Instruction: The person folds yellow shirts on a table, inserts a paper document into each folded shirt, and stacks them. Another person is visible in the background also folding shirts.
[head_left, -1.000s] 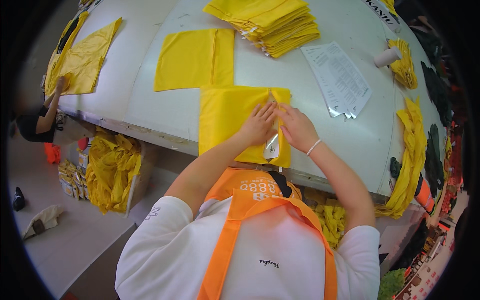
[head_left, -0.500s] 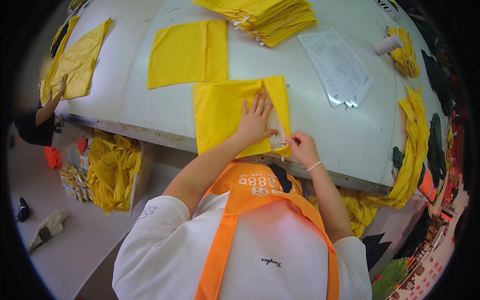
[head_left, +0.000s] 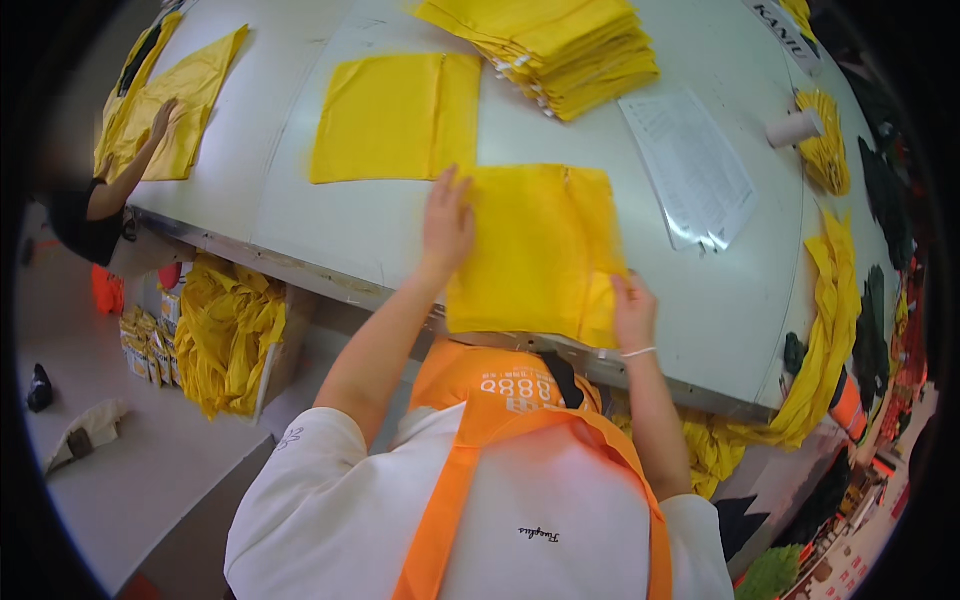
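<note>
A square yellow fabric pouch (head_left: 520,250) lies flat at the near edge of the worktable, with a zip seam running down its right part. My left hand (head_left: 447,225) is at its upper left edge, fingers stretched out and slightly blurred. At the pouch's lower right edge, my right hand (head_left: 633,312) pinches the yellow fabric. Another flat yellow pouch (head_left: 385,120) with a zip rests just beyond, to the left.
A stack of yellow pouches (head_left: 560,55) stands at the back. Clear plastic-covered printed sheets (head_left: 690,165) and a white roll (head_left: 795,128) lie to the right. Yellow fabric (head_left: 835,330) drapes over the right edge. A co-worker's hand (head_left: 163,118) touches yellow fabric at far left.
The pouch's gaping zip opening, with a white sheet showing inside, now looks closed over. My left hand has moved from the opening to the left edge. The pouch sits farther right in view.
</note>
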